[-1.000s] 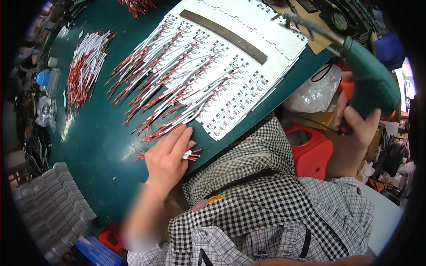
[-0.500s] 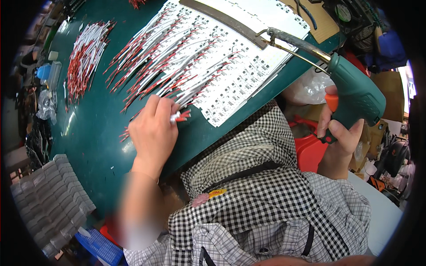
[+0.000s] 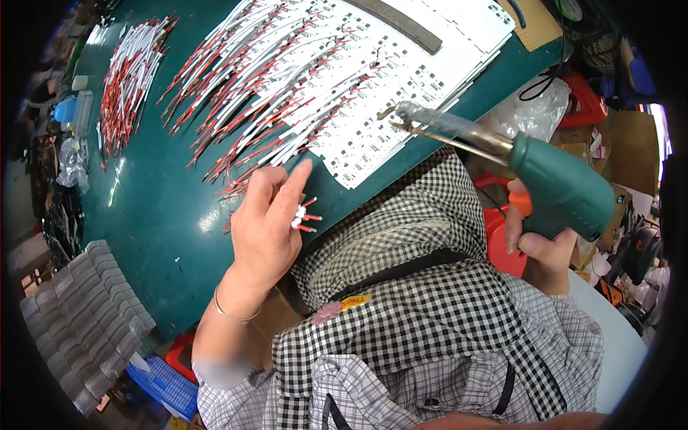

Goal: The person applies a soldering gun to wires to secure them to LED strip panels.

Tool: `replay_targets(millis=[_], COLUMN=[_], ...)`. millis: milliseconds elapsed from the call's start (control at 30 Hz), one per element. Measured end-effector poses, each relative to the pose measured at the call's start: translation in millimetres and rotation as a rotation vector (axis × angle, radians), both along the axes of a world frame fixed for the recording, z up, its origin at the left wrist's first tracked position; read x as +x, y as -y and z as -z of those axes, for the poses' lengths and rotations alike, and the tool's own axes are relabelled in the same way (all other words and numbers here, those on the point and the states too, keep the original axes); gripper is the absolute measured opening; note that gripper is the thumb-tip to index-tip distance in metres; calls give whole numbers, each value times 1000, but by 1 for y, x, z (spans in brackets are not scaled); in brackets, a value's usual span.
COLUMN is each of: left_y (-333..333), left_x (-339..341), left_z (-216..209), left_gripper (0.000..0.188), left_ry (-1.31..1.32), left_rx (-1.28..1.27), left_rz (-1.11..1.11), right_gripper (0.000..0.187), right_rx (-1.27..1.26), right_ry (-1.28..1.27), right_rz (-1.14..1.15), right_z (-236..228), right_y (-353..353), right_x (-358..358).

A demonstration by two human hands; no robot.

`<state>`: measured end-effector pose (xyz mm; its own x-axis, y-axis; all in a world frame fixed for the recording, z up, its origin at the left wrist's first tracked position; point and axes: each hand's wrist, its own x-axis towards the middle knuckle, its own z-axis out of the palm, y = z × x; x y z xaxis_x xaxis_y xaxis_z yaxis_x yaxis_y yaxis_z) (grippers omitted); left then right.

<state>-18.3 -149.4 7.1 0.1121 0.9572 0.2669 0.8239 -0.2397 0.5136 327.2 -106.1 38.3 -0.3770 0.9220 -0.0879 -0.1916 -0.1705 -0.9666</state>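
Saw a pile of red and white wires (image 3: 136, 79) lying at left on the green table (image 3: 172, 265). Grasped a small wire bunch (image 3: 297, 216) in the left hand (image 3: 265, 236), index finger stretched toward the rows of wires (image 3: 244, 93) laid across stacked white circuit boards (image 3: 416, 72). Clasped a green soldering gun (image 3: 566, 188) in the right hand (image 3: 548, 249), pointing the tip leftward over the boards; could not tell whether touching.

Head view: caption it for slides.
Left hand holding red-and-white wires near white circuit boards; right hand gripping a green soldering gun.
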Motion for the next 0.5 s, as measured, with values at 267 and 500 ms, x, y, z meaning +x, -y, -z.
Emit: replay_targets(millis=[267, 500], left_y=[-6, -15], left_x=[6, 3], left_z=[14, 4], left_gripper=[46, 30], left_ry=[106, 42], left_rx=[153, 233], left_rz=[59, 172], right_gripper=[67, 63], right_rx=[-141, -50], right_ry=[107, 151], right_rz=[-51, -103], right_z=[16, 13], right_y=[17, 13], right_x=[-1, -2])
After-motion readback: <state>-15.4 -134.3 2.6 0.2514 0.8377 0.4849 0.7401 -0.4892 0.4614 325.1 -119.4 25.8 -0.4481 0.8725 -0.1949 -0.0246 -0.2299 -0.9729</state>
